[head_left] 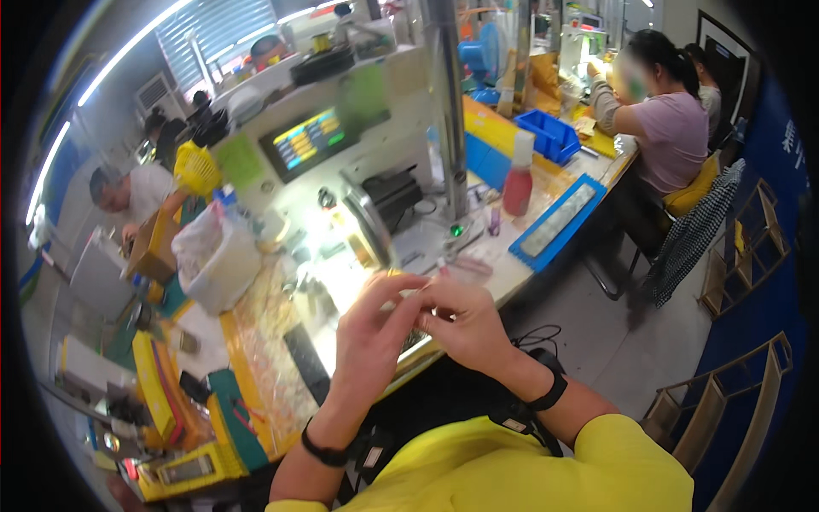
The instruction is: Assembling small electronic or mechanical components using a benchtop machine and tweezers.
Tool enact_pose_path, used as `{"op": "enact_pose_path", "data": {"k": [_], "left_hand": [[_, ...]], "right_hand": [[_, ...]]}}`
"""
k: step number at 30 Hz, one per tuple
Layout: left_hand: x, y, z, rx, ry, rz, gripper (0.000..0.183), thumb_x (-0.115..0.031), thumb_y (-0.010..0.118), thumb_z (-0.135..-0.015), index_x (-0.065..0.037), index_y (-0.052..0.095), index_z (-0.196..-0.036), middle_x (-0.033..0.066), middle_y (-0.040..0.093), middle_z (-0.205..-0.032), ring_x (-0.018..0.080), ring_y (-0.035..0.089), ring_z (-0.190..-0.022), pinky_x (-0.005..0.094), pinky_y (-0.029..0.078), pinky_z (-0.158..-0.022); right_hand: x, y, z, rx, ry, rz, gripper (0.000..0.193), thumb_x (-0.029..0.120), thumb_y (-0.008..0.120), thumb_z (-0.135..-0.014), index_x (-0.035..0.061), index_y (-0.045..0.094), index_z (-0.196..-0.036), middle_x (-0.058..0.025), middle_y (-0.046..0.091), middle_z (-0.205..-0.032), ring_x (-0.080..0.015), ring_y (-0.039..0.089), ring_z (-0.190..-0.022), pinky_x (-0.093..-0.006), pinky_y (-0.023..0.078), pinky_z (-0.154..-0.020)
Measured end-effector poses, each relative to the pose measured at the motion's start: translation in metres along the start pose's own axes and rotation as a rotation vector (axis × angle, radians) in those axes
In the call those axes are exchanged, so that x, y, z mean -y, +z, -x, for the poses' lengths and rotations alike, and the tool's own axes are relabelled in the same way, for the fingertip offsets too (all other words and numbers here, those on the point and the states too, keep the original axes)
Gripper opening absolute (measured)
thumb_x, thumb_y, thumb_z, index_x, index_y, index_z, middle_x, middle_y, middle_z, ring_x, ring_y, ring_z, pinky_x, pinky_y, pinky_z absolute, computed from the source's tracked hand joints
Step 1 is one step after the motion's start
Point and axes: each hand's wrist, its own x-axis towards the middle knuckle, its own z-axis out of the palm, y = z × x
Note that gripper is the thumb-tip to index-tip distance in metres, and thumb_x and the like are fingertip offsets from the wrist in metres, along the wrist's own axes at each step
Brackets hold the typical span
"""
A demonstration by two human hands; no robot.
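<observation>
My left hand (373,324) and my right hand (467,322) meet in front of me, above the near edge of the bench (264,316). The fingers of both are bent and pressed together at the tips. Whatever they pinch, if anything, is too small or hidden to make out. Just beyond them stands a machine (401,102) with a lit touch screen (309,142) and a bright lamp-lit work area. A tool with pinkish handles (467,268) lies on the bench past my right hand, partly blurred.
To the right are a bottle of red liquid (517,189), a long blue tray (559,224) and a blue bin (550,135). A white bag-lined bin (220,271) and a yellow tray (198,469) stand left. A metal post (445,111) rises ahead. Co-workers sit at right and far left.
</observation>
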Motion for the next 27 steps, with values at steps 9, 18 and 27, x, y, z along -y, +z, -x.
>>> {"op": "enact_pose_path", "data": {"k": [9,18,27], "left_hand": [[0.029,-0.009,0.042,0.021,0.174,-0.515,0.006,-0.004,0.065,-0.097,-0.002,0.069,-0.100,0.0151,0.073,-0.096,0.0321,0.072,-0.089,0.0406,0.055,-0.080],[0.005,-0.046,0.043,0.117,-0.168,-0.283,0.014,-0.012,0.059,-0.105,-0.001,0.065,-0.101,0.0140,0.068,-0.083,0.0202,0.069,-0.065,0.0325,0.054,-0.062],[0.028,-0.047,-0.018,-0.200,-0.085,-0.673,0.032,-0.004,0.057,-0.102,0.006,0.058,-0.132,0.0171,0.067,-0.094,0.0314,0.070,-0.077,0.0394,0.055,-0.076]], "right_hand": [[0.062,-0.009,-0.007,0.115,-0.525,0.535,0.029,0.012,0.076,-0.093,0.0028,0.071,-0.120,-0.0107,0.071,-0.094,-0.0247,0.068,-0.079,-0.0382,0.055,-0.074],[0.015,-0.016,-0.016,0.400,0.013,0.177,0.014,0.012,0.079,-0.094,0.0054,0.074,-0.105,-0.0047,0.057,-0.079,-0.0124,0.054,-0.068,-0.0270,0.044,-0.060],[-0.041,-0.012,-0.150,0.274,0.267,0.274,0.022,0.018,0.079,-0.092,0.0001,0.081,-0.105,0.0060,0.066,-0.077,-0.0027,0.049,-0.068,-0.0216,0.040,-0.062]]}}
